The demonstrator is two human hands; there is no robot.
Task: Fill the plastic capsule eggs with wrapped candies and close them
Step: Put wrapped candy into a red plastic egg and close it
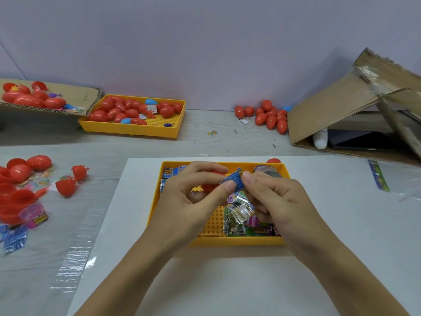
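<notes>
My left hand cradles a red plastic egg half while both hands pinch a blue crinkled candy wrapper above the yellow plastic tray, ready for stuffing; my right hand guides it.

Red capsule egg mostly hidden behind left hand; open or closed state not discernible. Blue wrapped candy partly covered by fingertips of both hands. Near tray contents partly concealed under right hand; wrapper print unreadable. Left pile of red egg halves cut off by frame edge. Cardboard box cropped at right edge.
</notes>
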